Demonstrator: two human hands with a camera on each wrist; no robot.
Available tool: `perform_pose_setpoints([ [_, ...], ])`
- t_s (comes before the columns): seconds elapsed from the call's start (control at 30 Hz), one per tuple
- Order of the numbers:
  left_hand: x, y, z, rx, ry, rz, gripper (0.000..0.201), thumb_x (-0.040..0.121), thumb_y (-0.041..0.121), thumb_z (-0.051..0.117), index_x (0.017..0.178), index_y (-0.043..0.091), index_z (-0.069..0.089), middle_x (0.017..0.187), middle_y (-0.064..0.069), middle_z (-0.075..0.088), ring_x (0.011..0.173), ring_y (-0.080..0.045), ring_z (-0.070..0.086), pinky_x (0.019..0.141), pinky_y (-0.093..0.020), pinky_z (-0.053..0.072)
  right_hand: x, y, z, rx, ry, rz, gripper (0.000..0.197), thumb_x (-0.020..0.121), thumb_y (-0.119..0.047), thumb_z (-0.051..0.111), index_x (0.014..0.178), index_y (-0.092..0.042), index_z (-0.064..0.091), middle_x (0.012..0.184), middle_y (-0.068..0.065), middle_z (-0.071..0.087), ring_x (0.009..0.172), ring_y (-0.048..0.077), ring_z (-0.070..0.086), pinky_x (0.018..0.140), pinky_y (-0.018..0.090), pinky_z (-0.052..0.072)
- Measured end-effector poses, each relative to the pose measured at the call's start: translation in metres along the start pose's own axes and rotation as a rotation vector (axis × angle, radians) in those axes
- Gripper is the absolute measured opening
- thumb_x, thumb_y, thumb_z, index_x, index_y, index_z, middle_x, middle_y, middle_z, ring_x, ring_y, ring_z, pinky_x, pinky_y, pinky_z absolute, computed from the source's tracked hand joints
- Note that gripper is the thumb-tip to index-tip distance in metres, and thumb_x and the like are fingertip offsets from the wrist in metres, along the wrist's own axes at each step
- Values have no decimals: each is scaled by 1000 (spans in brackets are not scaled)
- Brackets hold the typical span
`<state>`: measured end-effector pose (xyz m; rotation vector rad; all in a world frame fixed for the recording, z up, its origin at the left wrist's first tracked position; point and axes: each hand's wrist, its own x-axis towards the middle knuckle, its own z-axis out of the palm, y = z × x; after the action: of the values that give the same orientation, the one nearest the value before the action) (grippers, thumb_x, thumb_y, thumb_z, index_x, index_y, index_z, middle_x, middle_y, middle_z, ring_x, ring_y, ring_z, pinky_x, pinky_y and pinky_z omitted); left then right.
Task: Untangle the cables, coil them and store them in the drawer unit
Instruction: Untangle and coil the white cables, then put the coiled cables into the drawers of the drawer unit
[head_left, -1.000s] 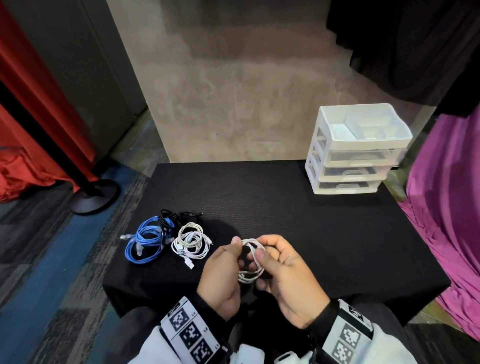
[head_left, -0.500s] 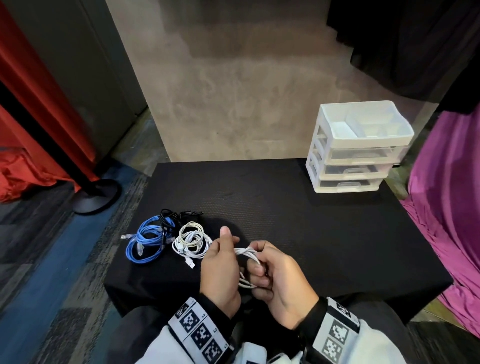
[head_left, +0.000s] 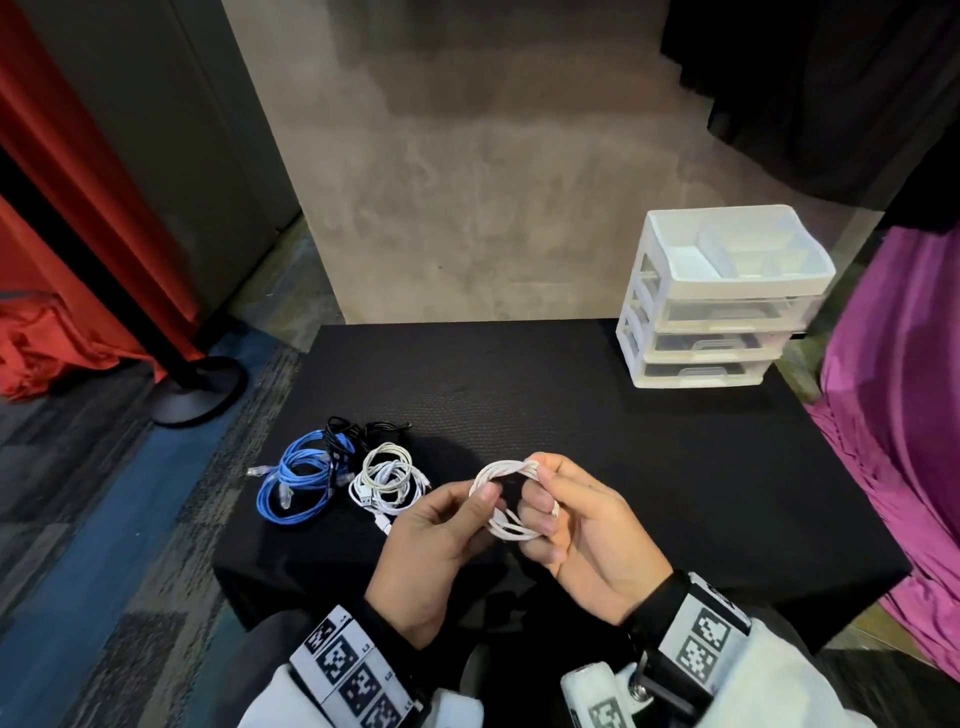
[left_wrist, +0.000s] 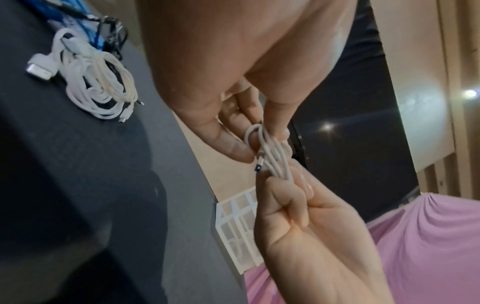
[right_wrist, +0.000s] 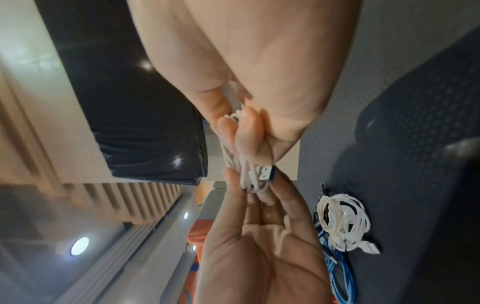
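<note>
both hands (head_left: 524, 535) pinch white cable coil (head_left: 511, 499); fingertips hide coil's lower loops.

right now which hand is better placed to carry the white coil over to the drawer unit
Probably the right hand: its fingers already curl through the white coil, and the drawer unit stands at the table's far right. The left hand only pinches the coil's left edge.

Bare black table (head_left: 545, 395) lies between the cable pile (head_left: 337, 470) and drawer unit (head_left: 722, 296).
</note>
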<state>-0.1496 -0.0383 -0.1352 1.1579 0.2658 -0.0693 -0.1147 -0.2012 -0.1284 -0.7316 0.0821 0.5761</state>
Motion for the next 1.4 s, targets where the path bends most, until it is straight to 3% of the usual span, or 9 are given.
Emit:
perform_pose_setpoints([
  [0.17,6,-12,-13,51,33,-72,20,93,19,69,99,-1,73,94,-17,71,90,-24,68,88,-38,59,11,7,-14,-120,16,39,14,102,-13,59,115,-8,58,82,8,58,65,15,54,48,25,36],
  [0.33,34,-5,-46,403,291,69,12,94,22,74,88,11,75,75,-1,70,74,-17,65,72,-35,59,25,19,-41,-458,128,36,28,101,-19,65,129,-16,63,113,9,67,97,17,65,72,36,57],
  [0.43,66,6,-81,592,418,113,23,86,45,77,84,21,76,73,2,73,75,-26,71,81,-45,62,32,26,-63,-735,198,7,15,103,-15,62,117,-18,68,104,6,65,91,10,65,72,31,55],
  [0.53,90,13,-106,821,476,61,39,75,64,75,90,29,70,80,4,76,76,-19,74,81,-47,62,36,30,-81,-923,267,-41,12,103,-12,60,106,-20,69,91,2,63,81,8,62,66,30,52],
  [0.63,98,17,-114,1024,508,-10,46,81,64,74,100,23,64,90,5,73,82,-13,69,79,-33,54,38,28,-95,-1068,309,-113,11,101,-14,63,98,-23,70,82,-4,62,74,11,57,66,35,52],
  [0.83,100,20,-118,1139,472,-2,43,83,59,74,104,23,64,90,7,70,85,-13,68,75,-32,49,43,12,-127,-1229,338,-185,17,98,-23,66,89,-36,71,77,-16,69,67,2,59,75,39,58],
  [1.07,92,22,-73,1135,495,331,22,93,34,71,111,23,67,113,1,51,77,-3,58,82,-26,43,63,-53,-152,-1016,482,-224,14,102,-17,61,93,-16,73,88,3,69,79,15,63,61,30,52],
  [1.23,108,24,-6,1056,278,509,16,95,27,69,110,23,68,111,4,55,85,-2,63,89,-28,52,85,-106,-181,-810,644,-267,14,102,-19,63,91,-19,72,93,3,68,87,15,63,62,29,53],
  [1.4,136,40,92,1046,-3,658,13,96,23,65,107,30,66,110,13,57,83,-4,64,79,-17,50,100,-151,-202,-426,674,-300,6,103,-20,63,97,-21,65,103,3,64,99,18,62,65,30,55],
])
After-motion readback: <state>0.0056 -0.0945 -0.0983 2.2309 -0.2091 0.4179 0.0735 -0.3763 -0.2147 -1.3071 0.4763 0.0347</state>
